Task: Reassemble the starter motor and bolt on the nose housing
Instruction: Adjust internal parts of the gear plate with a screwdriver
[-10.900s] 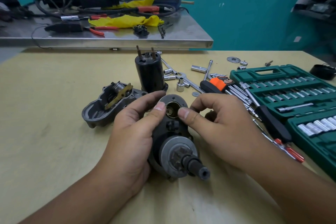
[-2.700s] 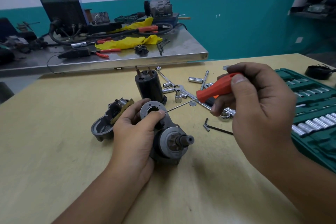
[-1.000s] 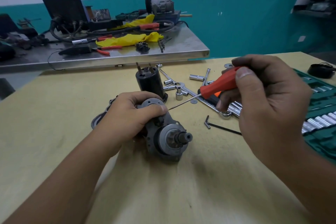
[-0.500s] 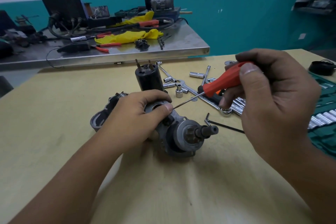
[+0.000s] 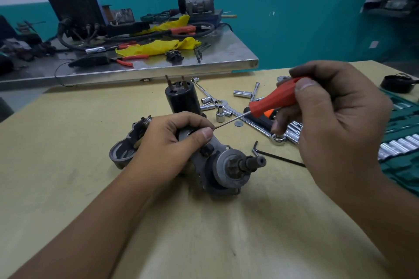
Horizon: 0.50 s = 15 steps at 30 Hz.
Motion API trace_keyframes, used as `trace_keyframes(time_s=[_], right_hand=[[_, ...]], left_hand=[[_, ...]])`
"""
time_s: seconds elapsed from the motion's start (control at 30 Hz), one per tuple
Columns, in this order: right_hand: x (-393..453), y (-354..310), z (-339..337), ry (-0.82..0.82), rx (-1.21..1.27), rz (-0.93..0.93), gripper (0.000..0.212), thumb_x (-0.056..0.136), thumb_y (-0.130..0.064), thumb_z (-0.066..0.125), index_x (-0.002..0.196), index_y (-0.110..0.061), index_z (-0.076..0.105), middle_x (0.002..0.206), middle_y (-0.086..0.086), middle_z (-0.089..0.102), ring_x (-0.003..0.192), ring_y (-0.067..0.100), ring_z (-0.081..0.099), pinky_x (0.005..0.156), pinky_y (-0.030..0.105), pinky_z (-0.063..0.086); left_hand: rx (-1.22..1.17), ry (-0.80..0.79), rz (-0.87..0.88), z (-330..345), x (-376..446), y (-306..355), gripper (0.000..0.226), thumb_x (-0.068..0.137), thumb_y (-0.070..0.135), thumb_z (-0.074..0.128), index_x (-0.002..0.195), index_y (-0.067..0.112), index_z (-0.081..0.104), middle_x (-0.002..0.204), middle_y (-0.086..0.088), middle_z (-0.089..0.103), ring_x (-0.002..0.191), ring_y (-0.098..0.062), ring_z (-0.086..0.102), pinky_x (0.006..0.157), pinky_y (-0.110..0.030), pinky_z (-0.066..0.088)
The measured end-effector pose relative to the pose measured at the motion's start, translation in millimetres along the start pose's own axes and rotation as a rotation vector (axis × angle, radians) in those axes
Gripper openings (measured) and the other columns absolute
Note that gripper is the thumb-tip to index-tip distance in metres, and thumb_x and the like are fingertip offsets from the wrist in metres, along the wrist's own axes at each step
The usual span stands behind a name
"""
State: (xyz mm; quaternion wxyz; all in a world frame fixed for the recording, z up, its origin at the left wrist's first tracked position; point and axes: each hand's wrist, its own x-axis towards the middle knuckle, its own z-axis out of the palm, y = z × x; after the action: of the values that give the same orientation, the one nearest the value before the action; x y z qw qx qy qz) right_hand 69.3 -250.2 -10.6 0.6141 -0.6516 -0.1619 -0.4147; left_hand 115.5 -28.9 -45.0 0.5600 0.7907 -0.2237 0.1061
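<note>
The yellow worktop [image 5: 68,165] holds the gray starter body [image 5: 217,165], lying on its side with its shaft pointing right. The left hand [image 5: 167,149] is wrapped around its far, round end. The right hand [image 5: 335,115], up and to the right, grips a red screwdriver [image 5: 272,101]. Its thin blade slants down-left, and the tip sits just by the left thumb, at the round opening.

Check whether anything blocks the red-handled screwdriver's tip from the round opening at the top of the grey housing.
Yes: the left hand grips the grey metal housing, its thumb lying across the opening where the thin shaft of the red-handled screwdriver ends.
</note>
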Motion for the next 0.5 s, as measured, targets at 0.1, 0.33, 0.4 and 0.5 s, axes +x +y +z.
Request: trace_keyframes(time_s=[0.1,0.33,0.4,0.5], right_hand=[[0,-1,-1,-0.003,-0.002,-0.002,0.016,0.100,-0.002,0.050,0.102,-0.010,0.063,0.078,0.020,0.065,0.046,0.024,0.066,0.046,0.028,0.051],[6,-1,-4,0.031,-0.068,-0.026,0.015,0.098,-0.003,0.052,0.099,-0.006,0.066,0.075,0.018,0.067,0.044,0.021,0.065,0.044,0.030,0.049],[7,0,-5,0.044,-0.072,-0.006,0.014,0.097,-0.002,0.052,0.096,-0.004,0.066,0.070,0.016,0.066,0.043,0.022,0.065,0.043,0.031,0.049],[9,1,-5,0.074,-0.048,0.046,0.018,0.095,-0.004,0.052,0.089,-0.012,0.067,0.066,0.018,0.063,0.041,0.026,0.063,0.042,0.030,0.046]], left_hand=[[-0.022,-0.020,-0.005,-2,1,0,0.007,0.090,0.017,0.074,0.091,0.023,0.079,0.094,0.004,0.077,0.088,-0.006,0.071,0.072,-0.018,0.055],[0.067,-0.007,0.012,7,7,5,0.015,0.091,0.010,0.075,0.088,0.024,0.078,0.087,0.009,0.077,0.085,-0.004,0.071,0.072,-0.015,0.053],[0.067,-0.016,-0.001,8,9,6,0.012,0.091,0.011,0.075,0.088,0.022,0.079,0.085,0.007,0.077,0.083,-0.004,0.070,0.071,-0.017,0.055],[0.063,-0.047,0.002,7,13,6,0.012,0.091,0.010,0.074,0.088,0.021,0.078,0.083,0.004,0.076,0.081,-0.005,0.070,0.070,-0.019,0.055]])
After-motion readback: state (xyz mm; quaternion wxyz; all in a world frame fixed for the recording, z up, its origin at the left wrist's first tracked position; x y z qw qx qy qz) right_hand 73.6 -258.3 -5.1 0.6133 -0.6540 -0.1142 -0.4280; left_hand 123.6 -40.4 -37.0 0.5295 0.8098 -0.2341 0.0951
